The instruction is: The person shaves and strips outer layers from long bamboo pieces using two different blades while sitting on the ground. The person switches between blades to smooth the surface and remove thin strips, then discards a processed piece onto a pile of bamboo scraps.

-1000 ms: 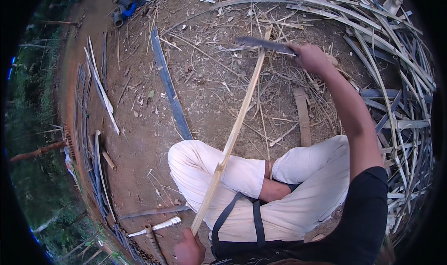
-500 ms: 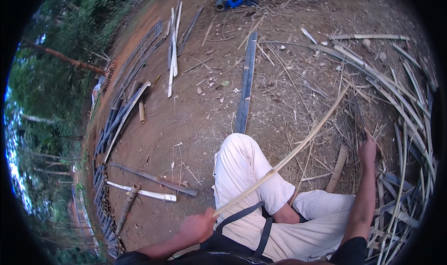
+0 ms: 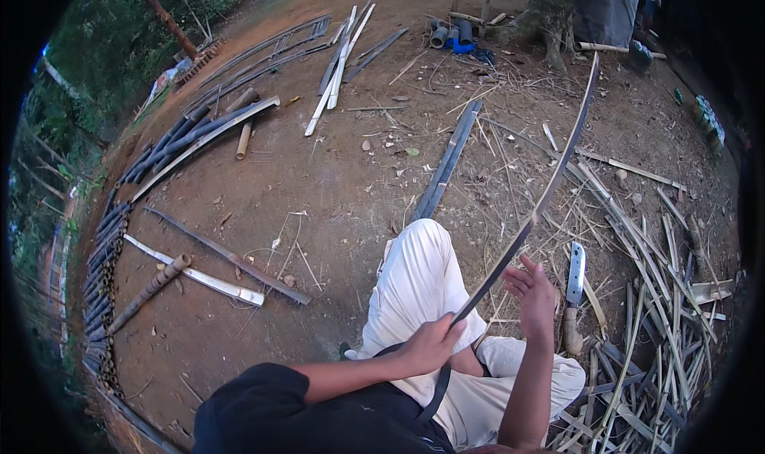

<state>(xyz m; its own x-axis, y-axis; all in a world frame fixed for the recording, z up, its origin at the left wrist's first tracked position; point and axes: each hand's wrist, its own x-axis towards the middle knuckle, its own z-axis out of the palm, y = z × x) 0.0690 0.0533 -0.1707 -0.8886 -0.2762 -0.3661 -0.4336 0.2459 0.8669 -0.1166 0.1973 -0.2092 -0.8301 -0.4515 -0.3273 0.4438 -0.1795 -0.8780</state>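
My left hand (image 3: 434,345) clamps its fingers on the near end of a long, thin, dark-faced bamboo strip (image 3: 535,218) above off-white cloth trousers (image 3: 406,286); my right hand (image 3: 535,298), beside it, spreads its fingers. Likely light, springy, best held there.

Grey sheet (image 3: 607,11) beside tree trunk (image 3: 551,15); blue item (image 3: 460,46) nearby; greenery (image 3: 100,71) far left.

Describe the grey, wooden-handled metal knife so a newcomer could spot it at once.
Find the cream cloth trousers, then look right, past the open right hand. The knife lies there on brown ground, handle nearer the trousers. Its broad blade sets it apart from the long, pale bamboo strips nearby.
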